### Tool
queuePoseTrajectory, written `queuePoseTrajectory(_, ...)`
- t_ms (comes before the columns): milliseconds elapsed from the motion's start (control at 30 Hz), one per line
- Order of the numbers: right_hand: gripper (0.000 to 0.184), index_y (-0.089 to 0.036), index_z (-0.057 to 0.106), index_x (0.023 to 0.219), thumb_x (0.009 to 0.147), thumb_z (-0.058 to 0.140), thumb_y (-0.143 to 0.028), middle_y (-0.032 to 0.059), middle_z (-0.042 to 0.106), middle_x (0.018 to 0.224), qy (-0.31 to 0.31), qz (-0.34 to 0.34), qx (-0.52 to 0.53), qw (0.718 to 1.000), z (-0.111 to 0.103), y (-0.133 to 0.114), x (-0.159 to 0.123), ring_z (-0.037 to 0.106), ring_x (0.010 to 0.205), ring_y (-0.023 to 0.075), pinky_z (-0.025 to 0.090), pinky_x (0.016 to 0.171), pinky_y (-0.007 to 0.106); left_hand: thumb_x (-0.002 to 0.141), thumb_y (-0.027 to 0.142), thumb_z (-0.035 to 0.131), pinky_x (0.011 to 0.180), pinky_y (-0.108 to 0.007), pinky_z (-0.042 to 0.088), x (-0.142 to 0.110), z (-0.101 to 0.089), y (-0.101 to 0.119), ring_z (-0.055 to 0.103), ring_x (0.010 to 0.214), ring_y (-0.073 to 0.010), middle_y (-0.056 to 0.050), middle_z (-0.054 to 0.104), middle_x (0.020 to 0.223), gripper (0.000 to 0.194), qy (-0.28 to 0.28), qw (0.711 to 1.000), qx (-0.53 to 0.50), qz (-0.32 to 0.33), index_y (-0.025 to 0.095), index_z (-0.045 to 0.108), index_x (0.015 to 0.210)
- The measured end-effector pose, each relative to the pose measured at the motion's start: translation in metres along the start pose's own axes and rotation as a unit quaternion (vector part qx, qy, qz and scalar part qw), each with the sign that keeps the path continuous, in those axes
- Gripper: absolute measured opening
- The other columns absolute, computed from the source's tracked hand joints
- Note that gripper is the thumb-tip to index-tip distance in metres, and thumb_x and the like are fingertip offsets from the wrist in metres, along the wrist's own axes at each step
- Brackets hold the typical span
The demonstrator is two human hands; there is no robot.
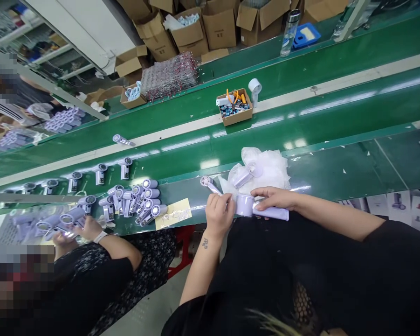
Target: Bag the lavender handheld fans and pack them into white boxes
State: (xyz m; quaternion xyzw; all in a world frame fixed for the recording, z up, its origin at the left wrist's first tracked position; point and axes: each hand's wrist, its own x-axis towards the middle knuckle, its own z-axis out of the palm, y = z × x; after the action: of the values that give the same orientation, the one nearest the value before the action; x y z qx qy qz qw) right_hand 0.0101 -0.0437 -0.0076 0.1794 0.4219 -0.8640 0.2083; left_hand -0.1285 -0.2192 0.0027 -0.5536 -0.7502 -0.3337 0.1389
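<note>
Holding one lilac fan, right hand

Bare left grip has its fingers kinda curled in, forearm slanting off from the near side, little tattoo by the wrist. Right grip's closed, index stretched leftward, thumb nearer, right arm angled in from the right.

Bright, prob. o/h light; glare on belt; edges stretched.

Lavender handheld fan, held sideways, round head left, handle right
</note>
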Motion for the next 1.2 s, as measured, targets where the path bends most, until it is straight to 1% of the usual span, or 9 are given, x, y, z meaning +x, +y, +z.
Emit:
queuePoseTrajectory(167, 0.042, -0.018, 0.054, 0.099, 0.065, 0.076, -0.029, 0.0012, 0.063, 0.095, 0.104, -0.065, -0.026, 0.992, 0.01, 0.006, -0.001, 0.063, 0.067, 0.0128, 0.053, 0.054, 0.024, 0.082, 0.01, 0.055, 0.071, -0.034, 0.045, -0.007, 0.002, 0.011, 0.051, 0.067, -0.0172, -0.003, 0.053, 0.067, 0.019, 0.014, 0.997, 0.03, 0.069, 0.016, 0.056, 0.1)
queuePoseTrajectory(300, 0.051, -0.017, 0.053, 0.109, 0.066, 0.075, -0.033, -0.0023, 0.063, 0.071, 0.159, -0.106, -0.095, 0.977, 0.014, 0.006, -0.008, 0.056, 0.053, 0.009, 0.044, 0.048, 0.018, 0.079, 0.01, 0.059, 0.074, -0.037, 0.045, -0.026, -0.002, -0.002, 0.05, 0.065, -0.0176, -0.003, 0.051, 0.067, 0.029, -0.016, 0.99, 0.083, 0.117, 0.014, 0.055, 0.108)
queuePoseTrajectory(467, 0.06, -0.018, 0.046, 0.121, 0.07, 0.071, -0.037, -0.0042, 0.061, 0.059, 0.239, -0.122, -0.146, 0.952, 0.023, 0.009, -0.004, 0.05, 0.044, 0.0083, 0.035, 0.041, 0.017, 0.077, 0.007, 0.053, 0.067, -0.034, 0.042, -0.028, 0.032, -0.014, 0.05, 0.07, -0.0195, -0.006, 0.051, 0.069, 0.013, 0.073, 0.991, 0.097, -0.052, 0.015, 0.058, 0.086)
queuePoseTrajectory(567, 0.057, -0.019, 0.045, 0.119, 0.072, 0.069, -0.039, -0.0063, 0.057, 0.055, 0.281, -0.149, -0.144, 0.937, 0.024, 0.014, 0.006, 0.05, 0.042, 0.0086, 0.034, 0.04, 0.016, 0.074, 0.008, 0.05, 0.063, -0.029, 0.042, -0.018, 0.053, -0.008, 0.05, 0.065, -0.0156, -0.002, 0.053, 0.07, 0.011, 0.075, 0.979, 0.006, -0.187, 0.018, 0.054, 0.079)
queuePoseTrajectory(633, 0.052, -0.021, 0.045, 0.115, 0.073, 0.068, -0.039, -0.0044, 0.061, 0.064, 0.292, -0.181, -0.112, 0.933, 0.023, 0.015, 0.01, 0.054, 0.048, 0.0094, 0.039, 0.043, 0.018, 0.076, 0.01, 0.05, 0.063, -0.026, 0.042, -0.01, 0.053, -0.001, 0.051, 0.064, -0.0134, 0.0, 0.053, 0.07, 0.01, 0.067, 0.973, -0.054, -0.214, 0.019, 0.053, 0.078)
queuePoseTrajectory(733, 0.05, -0.023, 0.045, 0.113, 0.072, 0.07, -0.034, 0.0025, 0.063, 0.101, 0.275, -0.226, -0.04, 0.934, 0.025, 0.011, 0.01, 0.063, 0.068, 0.0109, 0.051, 0.058, 0.023, 0.077, 0.009, 0.052, 0.068, -0.027, 0.044, -0.002, 0.037, 0.008, 0.052, 0.069, -0.014, -0.001, 0.053, 0.069, 0.01, 0.094, 0.983, -0.075, -0.142, 0.019, 0.053, 0.077)
queuePoseTrajectory(833, 0.05, -0.023, 0.046, 0.115, 0.071, 0.07, -0.029, 0.0041, 0.061, 0.108, 0.235, -0.198, 0.035, 0.951, 0.031, 0.001, 0.003, 0.065, 0.072, 0.0131, 0.055, 0.06, 0.026, 0.076, 0.007, 0.054, 0.069, -0.029, 0.044, 0.002, 0.023, 0.013, 0.053, 0.071, -0.0154, -0.002, 0.053, 0.069, 0.012, 0.106, 0.99, -0.075, -0.06, 0.018, 0.056, 0.082)
queuePoseTrajectory(1000, 0.032, -0.019, 0.05, 0.099, 0.072, 0.066, -0.023, 0.0018, 0.064, 0.079, 0.291, -0.161, 0.152, 0.931, 0.034, -0.006, -0.01, 0.064, 0.057, 0.0166, 0.055, 0.05, 0.032, 0.081, 0.011, 0.052, 0.064, -0.027, 0.045, 0.003, 0.027, 0.023, 0.055, 0.065, -0.0141, -0.003, 0.057, 0.068, 0.01, -0.059, 0.986, -0.158, -0.011, 0.017, 0.058, 0.086)
queuePoseTrajectory(1200, 0.02, -0.021, 0.042, 0.088, 0.075, 0.057, -0.019, -0.0029, 0.058, 0.066, 0.324, -0.184, 0.285, 0.883, 0.026, -0.001, -0.036, 0.06, 0.055, 0.0129, 0.053, 0.054, 0.027, 0.086, 0.022, 0.05, 0.065, -0.025, 0.048, 0.054, 0.041, 0.049, 0.06, 0.066, -0.0129, -0.003, 0.065, 0.073, 0.012, -0.224, 0.906, -0.352, -0.067, 0.018, 0.061, 0.089)
